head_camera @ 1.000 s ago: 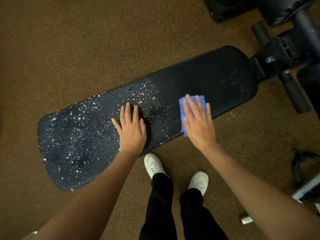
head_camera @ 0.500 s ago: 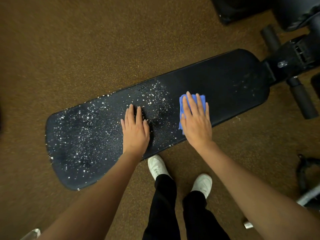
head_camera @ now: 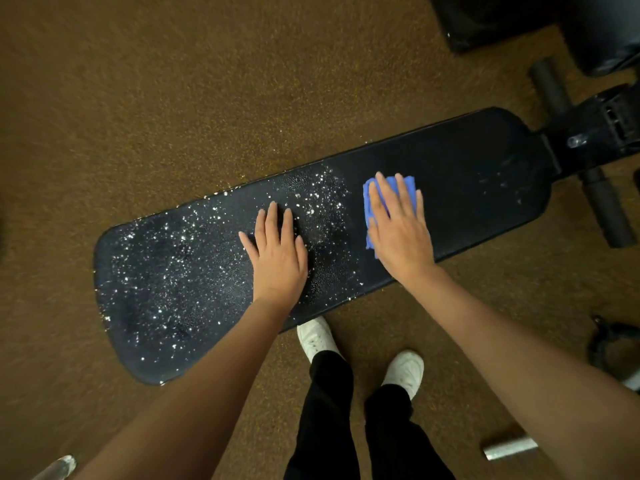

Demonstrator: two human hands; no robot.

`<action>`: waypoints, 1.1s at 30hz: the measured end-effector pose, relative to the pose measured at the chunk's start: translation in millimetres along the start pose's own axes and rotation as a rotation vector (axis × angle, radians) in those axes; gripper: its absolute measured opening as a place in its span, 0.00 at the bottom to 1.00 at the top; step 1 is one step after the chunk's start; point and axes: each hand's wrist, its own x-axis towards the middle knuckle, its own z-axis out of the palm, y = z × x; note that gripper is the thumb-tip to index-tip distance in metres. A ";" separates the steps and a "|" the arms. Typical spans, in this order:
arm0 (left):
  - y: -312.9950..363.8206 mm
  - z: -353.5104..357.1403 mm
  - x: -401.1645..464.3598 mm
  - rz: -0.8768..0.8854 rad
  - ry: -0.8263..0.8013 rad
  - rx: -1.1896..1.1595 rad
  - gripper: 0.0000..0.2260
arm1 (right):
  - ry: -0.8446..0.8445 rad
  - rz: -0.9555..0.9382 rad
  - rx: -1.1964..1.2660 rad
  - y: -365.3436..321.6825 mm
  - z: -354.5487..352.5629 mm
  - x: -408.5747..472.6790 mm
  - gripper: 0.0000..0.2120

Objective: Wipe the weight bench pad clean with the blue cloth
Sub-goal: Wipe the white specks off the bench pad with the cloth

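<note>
The folded blue cloth [head_camera: 389, 188] lies under the right hand [head_camera: 398, 230], whose straight, spread fingers press it flat onto the long black padded desk [head_camera: 467, 174]. Just left of it, the left hand [head_camera: 278, 252] rests flat, fingers straight, among white specks [head_camera: 166, 271].

Both forearms bare, no sleeves in view, no watch, bands or rings visible. left hand [head_camera: 277, 252] and right hand [head_camera: 398, 230]: no gloves, fingers [head_camera: 272, 220] with short plain nails. Legs in black trousers [head_camera: 329, 410], loose straight cut, hems falling over the shoe tops. White low shoes [head_camera: 317, 336], left one shows laces, the other [head_camera: 405, 370] shows a plain rounded toe, slightly scuffed. Nothing else of the body in frame
</note>
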 end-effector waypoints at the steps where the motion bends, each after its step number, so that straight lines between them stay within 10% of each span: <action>1: -0.8 -1.6 4.0 -0.003 0.001 -0.003 0.29 | 0.008 0.026 0.012 -6.5 -1.5 11.4 0.26; 9: -16.7 -13.2 23.5 0.020 0.019 -0.089 0.29 | -0.012 -0.199 0.010 -43.7 7.8 2.6 0.27; 18: -23.9 -5.3 27.8 0.019 0.000 -0.085 0.26 | 0.004 0.042 0.040 -41.5 -4.0 61.9 0.28; 24: -22.2 -4.4 28.3 0.017 0.012 -0.096 0.27 | -0.075 -0.349 -0.036 -18.6 -6.1 48.8 0.27; 33: -24.8 -0.5 26.8 0.016 0.013 -0.117 0.24 | -0.073 -0.082 0.040 -63.7 -7.6 79.1 0.29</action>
